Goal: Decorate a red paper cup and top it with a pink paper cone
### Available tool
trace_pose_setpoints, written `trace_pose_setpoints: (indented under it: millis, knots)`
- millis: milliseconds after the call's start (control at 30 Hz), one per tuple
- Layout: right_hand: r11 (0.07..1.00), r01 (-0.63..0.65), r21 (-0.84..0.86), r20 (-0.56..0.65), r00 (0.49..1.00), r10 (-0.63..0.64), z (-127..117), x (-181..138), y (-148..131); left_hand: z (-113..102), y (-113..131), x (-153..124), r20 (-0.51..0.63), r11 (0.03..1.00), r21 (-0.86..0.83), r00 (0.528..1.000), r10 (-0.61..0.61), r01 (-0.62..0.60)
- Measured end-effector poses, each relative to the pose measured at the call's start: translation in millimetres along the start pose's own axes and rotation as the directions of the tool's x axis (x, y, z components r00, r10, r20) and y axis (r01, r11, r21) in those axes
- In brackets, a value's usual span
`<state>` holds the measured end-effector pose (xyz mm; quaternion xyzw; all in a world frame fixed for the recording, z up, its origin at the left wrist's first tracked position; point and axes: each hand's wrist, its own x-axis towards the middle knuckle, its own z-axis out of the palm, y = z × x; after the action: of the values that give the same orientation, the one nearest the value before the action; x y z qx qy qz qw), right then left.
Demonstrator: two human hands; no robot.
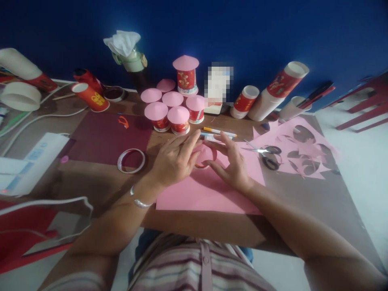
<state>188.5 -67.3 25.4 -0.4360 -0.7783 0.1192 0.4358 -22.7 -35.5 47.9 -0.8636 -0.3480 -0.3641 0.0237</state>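
A small pink paper cone (207, 154) sits between my hands, apparently on top of a cup whose rim shows just below it; most of the cup is hidden. My left hand (175, 158) presses the cone's left side with thumb and fingers. From the right, my right hand (233, 165) holds it, thumb at the near edge and fingers at the far edge. Beneath lies a pink paper sheet (209, 194). Just beyond my fingers are a yellow marker (220, 132) and a blue marker. Open scissors (266, 151) rest to the right of my right hand.
Behind stand several red paper cups with pink cone tops (178, 115), one raised on a stack (187, 81). Cut pink scraps (303, 141) lie right, near stacked cups (277, 91) and a pen cup (294, 108). A tape roll (131, 161) and dark red sheet (109, 137) lie left.
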Motion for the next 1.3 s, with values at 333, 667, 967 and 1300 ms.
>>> trace_pose_setpoints:
  millis: [333, 667, 967, 1300]
  knots:
    - [0.997, -0.028, 0.076, -0.035, 0.999, 0.03, -2.7, -6.5, 3.1, -8.1, 1.1, 3.8, 0.01, 0.995, -0.08, 0.998, -0.055, 0.056]
    - [0.709, -0.507, 0.49, 0.056, 0.83, 0.555, 7.6, 8.0, 14.8, 15.6, -10.9, 3.2, 0.328, 0.447, -0.583, 0.7, -0.634, 0.678]
    - [0.586, -0.587, 0.559, 0.168, 0.772, 0.613, 13.8, 8.3, 7.9, 21.2, 0.5, 4.6, 0.475, 0.201, -0.652, 0.601, -0.643, 0.731]
    - [0.715, -0.462, 0.525, 0.029, 0.849, 0.527, 10.8, 6.5, 13.7, 22.6, -1.7, 3.0, 0.408, 0.244, -0.665, 0.617, -0.673, 0.706]
